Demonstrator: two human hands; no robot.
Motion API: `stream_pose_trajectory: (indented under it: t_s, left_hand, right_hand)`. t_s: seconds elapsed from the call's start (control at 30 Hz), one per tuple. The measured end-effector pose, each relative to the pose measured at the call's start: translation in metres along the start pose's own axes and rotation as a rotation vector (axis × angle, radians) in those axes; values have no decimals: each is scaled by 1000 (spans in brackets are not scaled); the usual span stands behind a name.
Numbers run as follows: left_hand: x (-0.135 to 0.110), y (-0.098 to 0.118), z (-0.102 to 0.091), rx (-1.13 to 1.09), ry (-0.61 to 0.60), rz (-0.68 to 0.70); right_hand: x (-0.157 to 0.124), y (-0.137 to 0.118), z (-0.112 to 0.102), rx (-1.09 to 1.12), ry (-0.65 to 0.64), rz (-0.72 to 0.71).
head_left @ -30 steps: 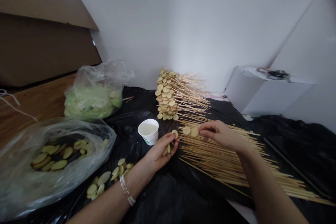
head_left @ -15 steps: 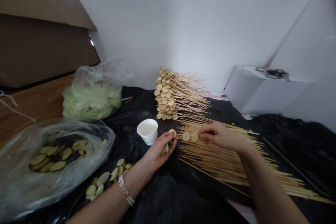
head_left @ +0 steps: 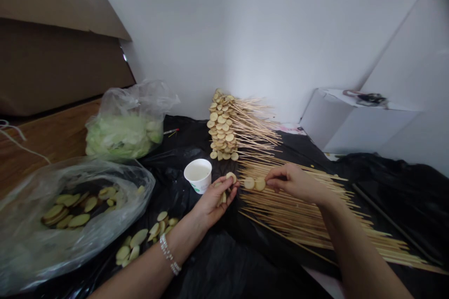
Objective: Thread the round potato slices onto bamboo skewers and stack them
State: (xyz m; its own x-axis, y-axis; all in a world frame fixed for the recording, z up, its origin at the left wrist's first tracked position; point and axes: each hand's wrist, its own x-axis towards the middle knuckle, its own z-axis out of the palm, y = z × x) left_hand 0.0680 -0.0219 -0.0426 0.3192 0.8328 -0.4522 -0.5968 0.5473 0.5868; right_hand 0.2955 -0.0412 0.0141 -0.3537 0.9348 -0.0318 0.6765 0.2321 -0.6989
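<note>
Between my left thumb and fingers is a pale potato slice (head_left: 230, 177), and more slices are tucked in the palm of my left hand (head_left: 219, 197). My right hand (head_left: 289, 182) pinches a wooden skewer just behind two threaded potato slices (head_left: 254, 183); the skewer's tip reaches the slice in my left fingers. Beneath my right hand lies a wide spread of bare bamboo skewers (head_left: 298, 219). Beyond both hands, a stack of potato skewers (head_left: 221, 126) stands with its slices to the left and sticks to the right.
A white paper cup (head_left: 198, 175) stands left of my left hand. Loose potato slices (head_left: 131, 245) lie on the black plastic sheet (head_left: 224, 261). An open clear bag (head_left: 140, 196) holds more slices; another bag (head_left: 122, 135) holds pale green vegetable pieces. A white box (head_left: 354, 121) stands at right.
Both hands hold nearly the same pose. The whole view has shifted very slightly; nothing has been taken up or let go.
</note>
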Motion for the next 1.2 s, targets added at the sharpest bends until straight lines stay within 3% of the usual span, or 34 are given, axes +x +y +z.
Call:
stream_pose_trajectory:
  t_s: [1.2]
  left_hand:
    - [7,-9,-1,92,70,85]
  right_hand:
    - [7,-5,22,-102,86,-36]
